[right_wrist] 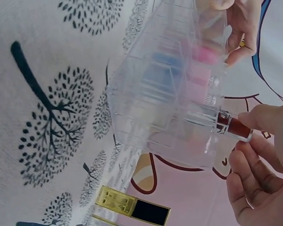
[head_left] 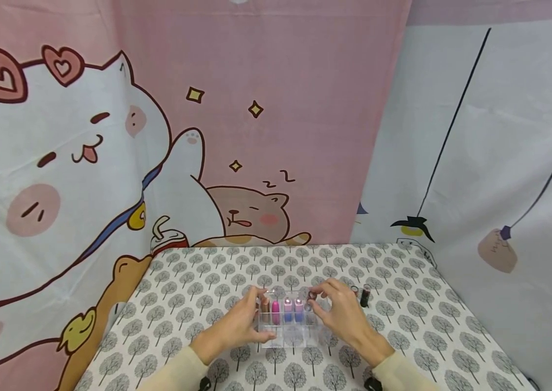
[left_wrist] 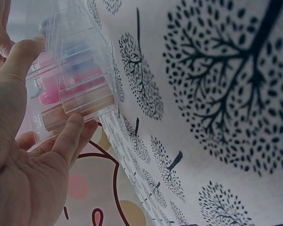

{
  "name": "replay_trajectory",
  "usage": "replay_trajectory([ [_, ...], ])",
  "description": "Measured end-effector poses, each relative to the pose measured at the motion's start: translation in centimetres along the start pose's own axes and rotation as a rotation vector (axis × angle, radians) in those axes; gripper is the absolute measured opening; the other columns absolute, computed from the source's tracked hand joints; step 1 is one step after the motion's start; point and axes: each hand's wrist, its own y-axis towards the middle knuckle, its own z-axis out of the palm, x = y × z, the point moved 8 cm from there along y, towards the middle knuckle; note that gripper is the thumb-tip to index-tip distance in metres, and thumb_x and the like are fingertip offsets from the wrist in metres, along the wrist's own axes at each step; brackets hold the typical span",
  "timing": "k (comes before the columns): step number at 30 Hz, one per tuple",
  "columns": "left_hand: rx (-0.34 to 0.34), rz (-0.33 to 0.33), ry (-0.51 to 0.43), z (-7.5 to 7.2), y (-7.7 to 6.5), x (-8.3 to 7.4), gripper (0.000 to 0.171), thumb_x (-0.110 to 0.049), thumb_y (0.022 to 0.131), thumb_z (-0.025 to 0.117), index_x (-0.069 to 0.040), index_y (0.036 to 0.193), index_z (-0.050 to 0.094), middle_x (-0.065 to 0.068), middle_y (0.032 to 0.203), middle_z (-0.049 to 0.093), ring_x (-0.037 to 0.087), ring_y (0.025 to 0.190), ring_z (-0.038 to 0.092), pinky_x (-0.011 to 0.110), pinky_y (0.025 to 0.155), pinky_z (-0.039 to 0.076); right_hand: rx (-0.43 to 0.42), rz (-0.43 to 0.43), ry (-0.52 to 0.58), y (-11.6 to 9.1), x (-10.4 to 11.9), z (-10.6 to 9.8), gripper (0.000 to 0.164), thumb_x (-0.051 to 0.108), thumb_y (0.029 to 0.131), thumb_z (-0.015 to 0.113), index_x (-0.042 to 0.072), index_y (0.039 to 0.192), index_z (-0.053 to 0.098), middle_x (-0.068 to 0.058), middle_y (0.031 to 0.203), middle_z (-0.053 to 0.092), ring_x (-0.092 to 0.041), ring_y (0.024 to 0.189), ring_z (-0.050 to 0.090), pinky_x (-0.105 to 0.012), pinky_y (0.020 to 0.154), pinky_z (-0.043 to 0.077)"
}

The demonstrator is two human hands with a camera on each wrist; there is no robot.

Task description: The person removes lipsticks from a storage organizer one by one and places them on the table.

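Note:
A clear plastic lipstick organizer (head_left: 271, 343) stands on the cloth between both hands. My left hand (head_left: 242, 320) grips its left end, thumb at the front and fingers along the side, as the left wrist view shows. In its back row stand a brown tube (left_wrist: 78, 108), a bright pink tube (head_left: 276, 312) and two pink-and-blue lipsticks (head_left: 288, 310). With thumb and fingertips, my right hand (right_wrist: 264, 165) pinches the dark red end of a clear lipstick tube (right_wrist: 233, 126). The tube's clear part is at a compartment right of the pink-and-blue pair; how deep it sits I cannot tell.
Right of the right hand, a black lipstick (head_left: 365, 297) stands upright on the tree-print cloth (head_left: 413, 326). A second tube (head_left: 355, 291) beside it is partly hidden by that hand. A gold-and-black tube (right_wrist: 151, 212) shows low in the right wrist view. Printed curtains hang behind the table.

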Motion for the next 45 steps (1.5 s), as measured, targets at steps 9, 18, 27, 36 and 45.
replay_trajectory([
  [9, 0.005, 0.003, -0.015, 0.0, 0.3, 0.0, 0.105, -0.045, 0.087, 0.104, -0.009, 0.161, 0.040, 0.015, 0.154, 0.064, 0.030, 0.125, 0.074, 0.037, 0.108, 0.071, -0.017, 0.013, 0.040, 0.3, 0.0, -0.8, 0.031, 0.005, 0.087, 0.099, 0.006, 0.116, 0.085, -0.006, 0.109, 0.084, -0.020, 0.094, 0.080, -0.037, 0.084, 0.075],
  [18, 0.003, 0.013, -0.038, 0.1, 0.0, 0.0, 0.103, -0.040, 0.088, 0.104, -0.007, 0.161, 0.040, 0.015, 0.152, 0.063, 0.030, 0.122, 0.074, 0.036, 0.109, 0.071, -0.067, -0.043, 0.046, 0.7, 0.5, -1.6, 0.032, 0.006, 0.085, 0.101, 0.008, 0.113, 0.084, -0.002, 0.106, 0.083, -0.013, 0.089, 0.077, -0.029, 0.078, 0.071],
  [27, 0.002, 0.012, -0.030, 0.0, -0.3, -0.1, 0.106, -0.045, 0.089, 0.103, -0.007, 0.164, 0.038, 0.013, 0.151, 0.065, 0.034, 0.132, 0.074, 0.041, 0.114, 0.070, -0.109, -0.099, 0.050, 1.3, 1.2, -2.7, 0.031, 0.002, 0.085, 0.100, 0.006, 0.110, 0.082, -0.004, 0.105, 0.084, -0.016, 0.086, 0.079, -0.024, 0.079, 0.071],
  [36, -0.012, 0.012, -0.024, 0.0, -0.2, -0.1, 0.107, -0.045, 0.088, 0.104, -0.008, 0.164, 0.038, 0.012, 0.150, 0.064, 0.032, 0.135, 0.074, 0.042, 0.119, 0.068, -0.082, -0.065, 0.083, 1.6, 0.9, -3.6, 0.031, 0.001, 0.089, 0.097, 0.008, 0.115, 0.083, -0.002, 0.106, 0.086, -0.008, 0.089, 0.080, -0.024, 0.079, 0.071],
  [45, -0.013, 0.026, -0.022, 0.0, -0.2, -0.1, 0.105, -0.044, 0.088, 0.104, -0.009, 0.162, 0.040, 0.014, 0.150, 0.064, 0.032, 0.131, 0.074, 0.041, 0.116, 0.069, -0.095, -0.062, 0.081, 1.6, 0.2, -4.6, 0.033, -0.003, 0.088, 0.097, 0.003, 0.117, 0.082, -0.005, 0.105, 0.086, -0.016, 0.087, 0.082, -0.025, 0.080, 0.072],
])
